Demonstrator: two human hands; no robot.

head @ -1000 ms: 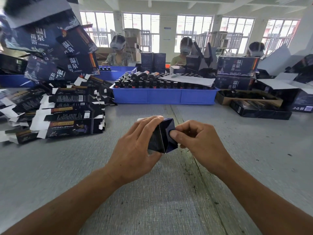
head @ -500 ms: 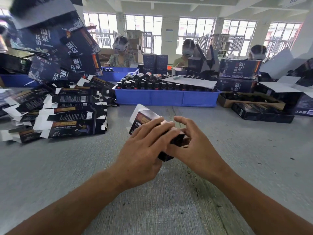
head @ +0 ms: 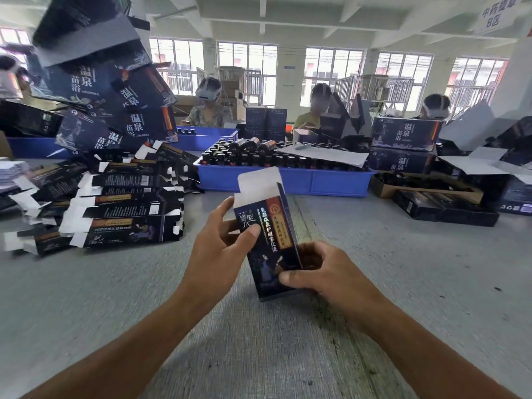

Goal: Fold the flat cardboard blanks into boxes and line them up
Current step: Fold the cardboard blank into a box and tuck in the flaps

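Box (head: 266, 240), dark printed cardboard, squared up with its white top flap open, is held tilted above the grey, rough-textured table (head: 86, 298). Left hand (head: 213, 260) grips its upper side, thumb on the front panel; right hand (head: 325, 272) pinches the lower end. Flat blanks (head: 121, 203) lie fanned out at left, blue plastic tray (head: 288, 180) of dark bottles behind.
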